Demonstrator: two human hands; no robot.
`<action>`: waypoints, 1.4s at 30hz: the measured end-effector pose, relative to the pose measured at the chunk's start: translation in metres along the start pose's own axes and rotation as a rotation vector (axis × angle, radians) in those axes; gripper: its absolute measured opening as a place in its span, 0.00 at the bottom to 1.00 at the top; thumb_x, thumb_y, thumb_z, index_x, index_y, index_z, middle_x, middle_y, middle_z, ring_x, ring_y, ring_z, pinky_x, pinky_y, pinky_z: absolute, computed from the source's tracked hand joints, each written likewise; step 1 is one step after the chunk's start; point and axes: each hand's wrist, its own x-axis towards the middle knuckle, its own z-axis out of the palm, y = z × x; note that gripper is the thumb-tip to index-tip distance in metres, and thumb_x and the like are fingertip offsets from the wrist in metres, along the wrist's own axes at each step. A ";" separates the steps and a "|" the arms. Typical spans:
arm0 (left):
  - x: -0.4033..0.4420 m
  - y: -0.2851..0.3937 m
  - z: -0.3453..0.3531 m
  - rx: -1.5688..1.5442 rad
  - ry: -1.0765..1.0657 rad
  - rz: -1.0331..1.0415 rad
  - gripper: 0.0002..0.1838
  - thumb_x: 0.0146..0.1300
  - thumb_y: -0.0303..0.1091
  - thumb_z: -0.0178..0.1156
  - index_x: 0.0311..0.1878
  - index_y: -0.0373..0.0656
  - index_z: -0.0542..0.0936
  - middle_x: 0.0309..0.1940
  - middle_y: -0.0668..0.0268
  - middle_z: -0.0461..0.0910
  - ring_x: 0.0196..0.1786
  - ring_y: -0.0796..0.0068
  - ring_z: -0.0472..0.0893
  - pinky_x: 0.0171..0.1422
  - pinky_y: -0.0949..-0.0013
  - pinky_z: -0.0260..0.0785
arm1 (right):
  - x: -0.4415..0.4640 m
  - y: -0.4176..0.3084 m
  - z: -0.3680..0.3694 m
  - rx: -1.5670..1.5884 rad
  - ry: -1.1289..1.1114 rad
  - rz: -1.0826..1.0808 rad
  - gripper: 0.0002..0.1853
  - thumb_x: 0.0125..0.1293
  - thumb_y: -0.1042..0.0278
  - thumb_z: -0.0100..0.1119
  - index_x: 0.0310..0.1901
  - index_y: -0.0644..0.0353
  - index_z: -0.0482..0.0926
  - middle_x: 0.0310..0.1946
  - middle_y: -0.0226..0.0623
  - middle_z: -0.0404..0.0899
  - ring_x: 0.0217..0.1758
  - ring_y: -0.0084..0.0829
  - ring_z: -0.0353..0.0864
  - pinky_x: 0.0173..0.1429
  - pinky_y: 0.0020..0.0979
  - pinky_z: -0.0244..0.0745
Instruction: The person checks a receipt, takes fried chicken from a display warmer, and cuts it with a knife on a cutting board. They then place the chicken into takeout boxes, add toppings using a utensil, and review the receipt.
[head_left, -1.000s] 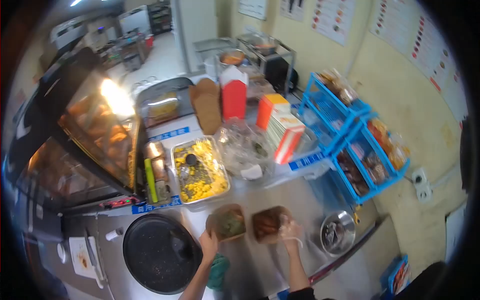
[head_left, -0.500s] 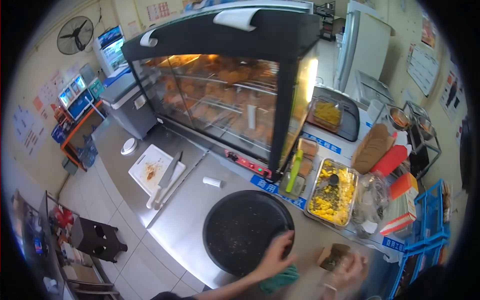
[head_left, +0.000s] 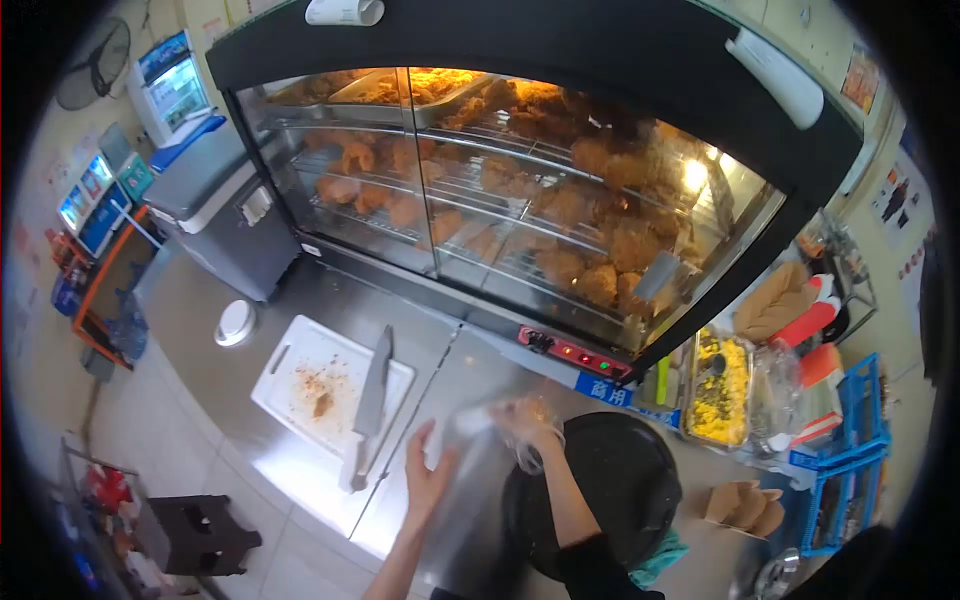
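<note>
My left hand point(head_left: 428, 478) is raised over the steel counter, with thumb and fingers apart and nothing in it. At its upper right, my right hand point(head_left: 530, 418) grips a small white cylinder point(head_left: 470, 418), which is smeared by motion. Loose clear plastic shows around that hand and wrist. Below my right forearm lies a round black pan point(head_left: 620, 480), partly hidden by the arm. To the left of my hands, a knife point(head_left: 376, 385) rests across a white cutting board point(head_left: 283, 385) with brown crumbs on it.
A glass warming cabinet point(head_left: 480, 290) with fried food stands behind the counter. At right are a tray of yellow food point(head_left: 735, 400), an open brown paper box point(head_left: 745, 507) and blue baskets point(head_left: 855, 430). A green cloth point(head_left: 662, 558) lies beside the pan.
My view has turned left. My left hand has left the pan, and my right hand has moved left from the paper box and taken the white cylinder off the counter.
</note>
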 end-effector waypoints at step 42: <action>-0.353 0.276 0.286 -0.220 -0.972 -0.041 0.20 0.53 0.32 0.71 0.48 0.34 0.79 0.37 0.58 0.85 0.37 0.75 0.84 0.42 0.72 0.76 | -0.489 0.267 -0.391 0.568 0.534 -0.164 0.11 0.64 0.65 0.61 0.42 0.65 0.81 0.35 0.28 0.80 0.38 0.17 0.76 0.42 0.23 0.72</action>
